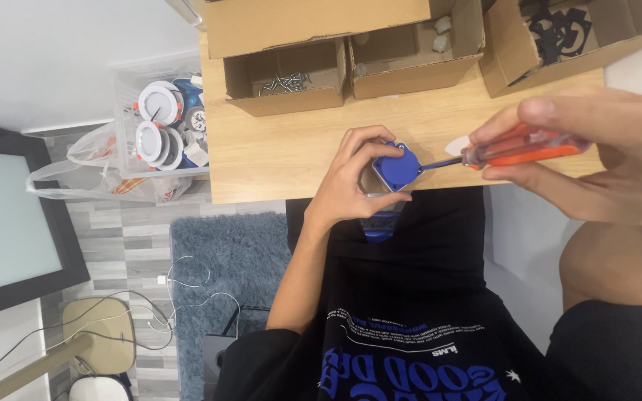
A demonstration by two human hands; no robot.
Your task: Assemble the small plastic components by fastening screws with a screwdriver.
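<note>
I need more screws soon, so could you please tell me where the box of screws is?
In the head view, the box of screws sits at the wooden table's far edge, upper left of the left hand, beside another open cardboard box.

The left hand (351, 178) is curling at the end of a bare forearm that is rising from the lap, thumb low and fingers arching over the top, gripping closed. The right hand (596, 156) (much nearer the camera, so partly blurred) is reaching in from the right, thumb and fingertips pinching shut, palm facing down.
</note>
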